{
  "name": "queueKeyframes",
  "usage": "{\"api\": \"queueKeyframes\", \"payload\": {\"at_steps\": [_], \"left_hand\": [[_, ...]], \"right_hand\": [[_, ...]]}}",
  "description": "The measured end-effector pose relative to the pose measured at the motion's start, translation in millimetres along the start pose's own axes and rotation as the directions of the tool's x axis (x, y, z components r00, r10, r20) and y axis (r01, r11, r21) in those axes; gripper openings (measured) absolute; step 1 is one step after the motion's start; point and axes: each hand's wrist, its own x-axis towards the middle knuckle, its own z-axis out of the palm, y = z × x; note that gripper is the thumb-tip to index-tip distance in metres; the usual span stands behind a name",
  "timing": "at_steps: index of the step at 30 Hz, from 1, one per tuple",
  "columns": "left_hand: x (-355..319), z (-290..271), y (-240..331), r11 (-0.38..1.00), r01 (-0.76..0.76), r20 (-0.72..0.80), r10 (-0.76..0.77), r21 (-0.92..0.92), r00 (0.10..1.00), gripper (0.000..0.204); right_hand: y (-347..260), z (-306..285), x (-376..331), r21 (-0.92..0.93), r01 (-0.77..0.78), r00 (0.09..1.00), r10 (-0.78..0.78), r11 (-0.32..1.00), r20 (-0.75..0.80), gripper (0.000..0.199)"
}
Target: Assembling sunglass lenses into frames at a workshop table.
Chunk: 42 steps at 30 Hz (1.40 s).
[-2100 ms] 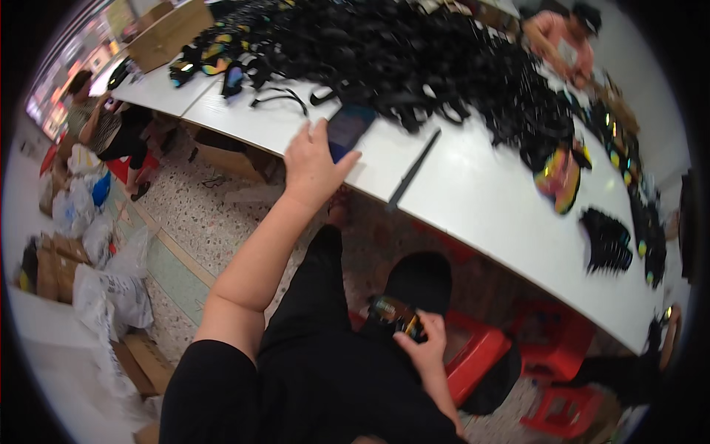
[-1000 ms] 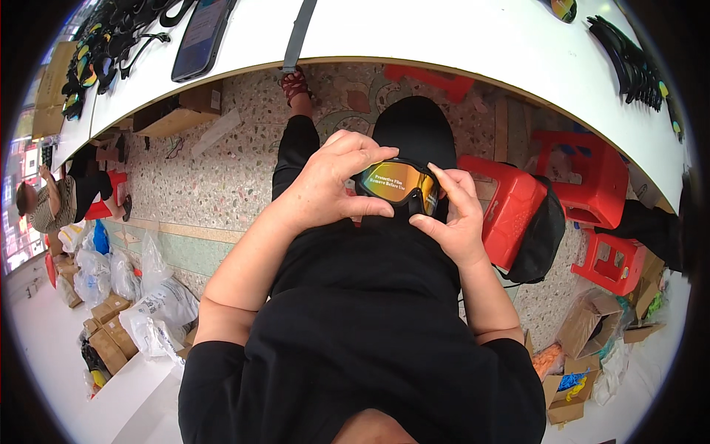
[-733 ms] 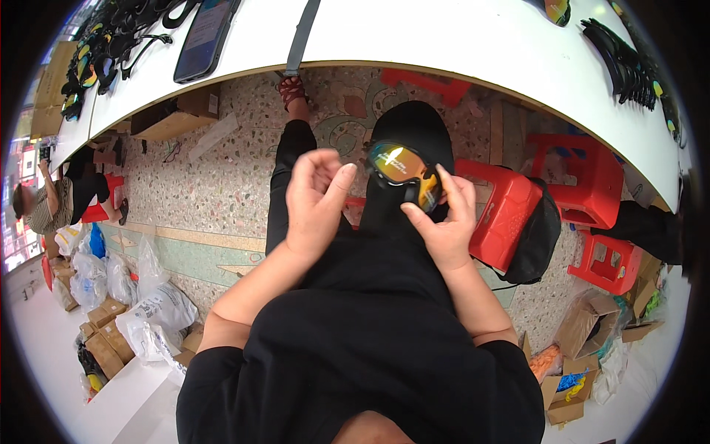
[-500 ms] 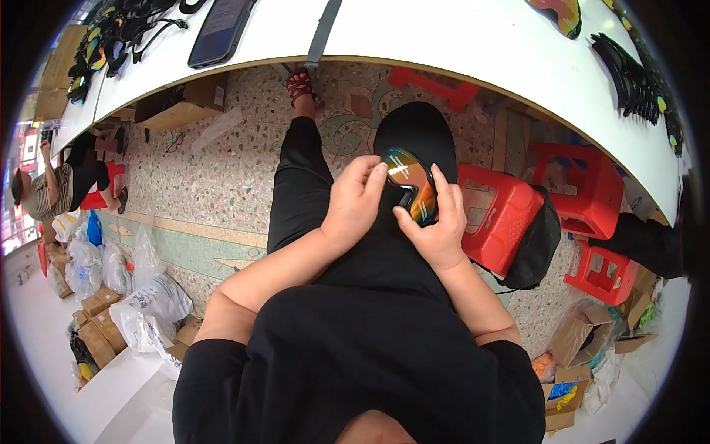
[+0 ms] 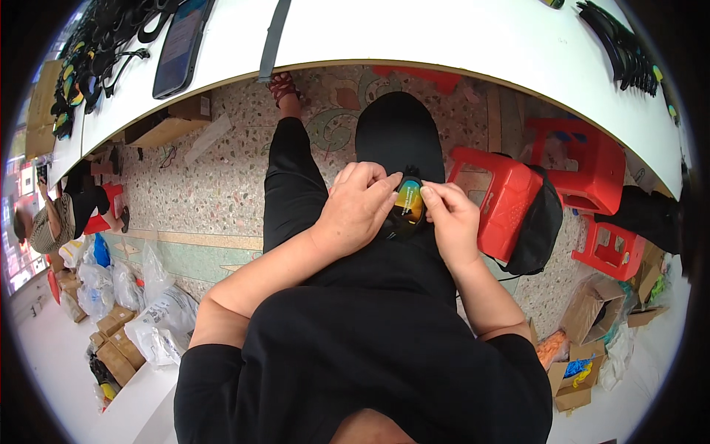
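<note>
Above my lap I hold a mirrored sunglasses lens (image 5: 408, 201), a curved shield shining yellow, green and orange, with dark parts along it. My left hand (image 5: 356, 201) is closed on its left side, the fingers bent over the edge and hiding part of it. Thumb and index finger of my right hand (image 5: 452, 218) pinch the right upper edge. Whether the lens sits fully in a black frame cannot be made out, as my fingers and the black trousers behind blur its outline.
A white table (image 5: 355, 33) curves ahead, with a phone (image 5: 181, 48), a pile of dark eyewear parts (image 5: 96, 55) and a row of black temple arms (image 5: 617, 52). Red stools (image 5: 506, 203) and a black bag (image 5: 540, 222) stand right; plastic bags (image 5: 159, 318) lie left. Another person (image 5: 55, 214) sits far left.
The lens has turned from face-up and slanted to a narrower, steeper view, held closer to me. My right hand's grip has changed from around its end to a pinch at the upper edge.
</note>
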Motion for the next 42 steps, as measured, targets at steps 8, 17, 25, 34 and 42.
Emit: {"api": "queueKeyframes", "payload": {"at_steps": [8, 17, 25, 34, 42], "left_hand": [[17.6, -12.9, -3.9, 0.977, 0.034, 0.119, -0.010, -0.208, 0.993, 0.027], [30.5, 3.0, 0.6, 0.043, 0.727, 0.645, -0.427, -0.685, 0.634, 0.012], [46.6, 5.9, 0.1, -0.050, 0.839, 0.832, -0.176, -0.542, 0.527, 0.010], [58.6, 5.4, -0.9, 0.112, 0.868, 0.859, -0.129, -0.484, 0.496, 0.008], [62.9, 11.1, 1.3, 0.203, 0.845, 0.823, -0.201, -0.495, 0.531, 0.012]], "right_hand": [[-3.0, -17.5, 21.5, 0.428, -0.428, 0.902, 0.346, 0.796, 0.258, 0.011], [-17.2, -47.3, 38.6, 0.324, -0.571, 0.763, 0.342, 0.754, 0.549, 0.016], [-25.2, -63.8, 47.7, 0.206, -0.661, 0.607, 0.353, 0.721, 0.712, 0.020], [-20.7, -62.8, 60.1, 0.143, -0.751, 0.466, 0.363, 0.645, 0.807, 0.019], [-18.1, -62.0, 66.7, 0.077, -0.750, 0.477, 0.456, 0.657, 0.751, 0.021]]}}
